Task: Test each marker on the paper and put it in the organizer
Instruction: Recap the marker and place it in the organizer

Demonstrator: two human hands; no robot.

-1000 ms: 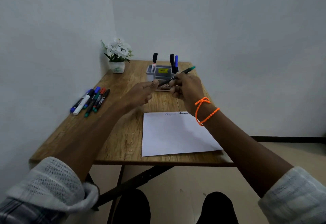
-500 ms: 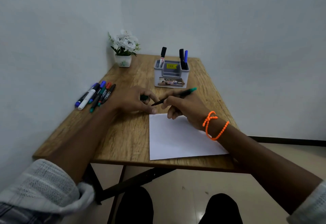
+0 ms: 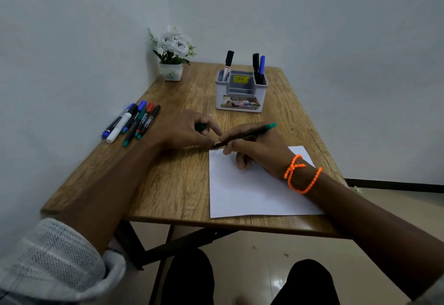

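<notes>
Right hand (image 3: 254, 148) grips green marker (image 3: 247, 134), tip at paper's (image 3: 252, 194) top-left corner. Left hand (image 3: 189, 129) rests on bench (image 3: 182, 179), fingers curled round the green cap (image 3: 200, 126). Organizer (image 3: 241, 93) behind.

A potted white flower (image 3: 173, 51) stands at the wooden table's (image 3: 168, 184) far-left corner.

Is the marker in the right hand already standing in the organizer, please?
No, the right hand holds the marker over the paper, short of the organizer.
</notes>
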